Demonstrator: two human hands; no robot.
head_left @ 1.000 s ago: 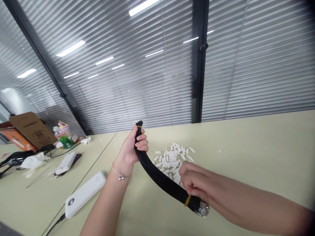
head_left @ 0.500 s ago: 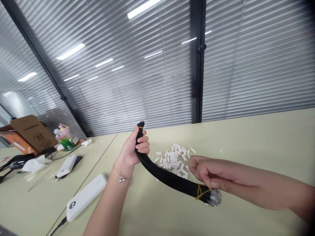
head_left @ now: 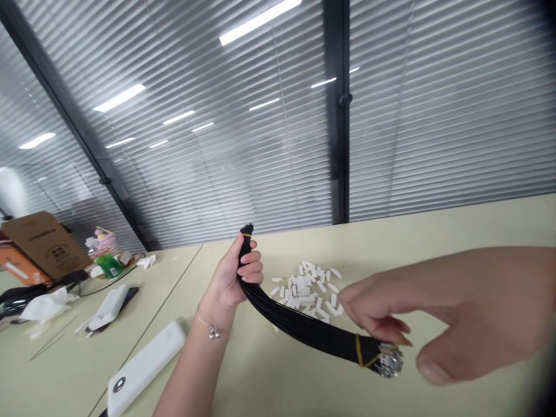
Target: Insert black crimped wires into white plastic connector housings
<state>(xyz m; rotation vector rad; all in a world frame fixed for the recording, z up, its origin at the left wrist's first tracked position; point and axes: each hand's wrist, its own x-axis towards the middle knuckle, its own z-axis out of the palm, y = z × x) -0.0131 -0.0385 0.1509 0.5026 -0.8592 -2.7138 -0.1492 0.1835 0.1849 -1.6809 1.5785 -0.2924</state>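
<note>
My left hand (head_left: 238, 277) is wrapped round the upper end of a bundle of thin black wires (head_left: 299, 325). The bundle curves down to the right, and its near end shows bunched silvery metal tips (head_left: 390, 361). A yellow rubber band (head_left: 360, 351) loops round it just behind these tips, and another yellow band (head_left: 247, 234) is near the top end. My right hand (head_left: 417, 313) is at the lower end, its thumb spread from the bent fingers. The fingertips are at the lower band; whether the band is hooked on them is hard to see.
Behind the bundle lies a pile of small white plastic pieces (head_left: 306, 286). On the left are a white power bank (head_left: 145, 368), a white device on a dark phone (head_left: 110, 307), crumpled tissue (head_left: 50, 304), a green container (head_left: 108, 263) and an open cardboard box (head_left: 54, 246).
My right thumb has come away from the fingers, which were pinched at the lower rubber band. The right hand looks larger and nearer. My left hand keeps its hold; the view has shifted slightly.
</note>
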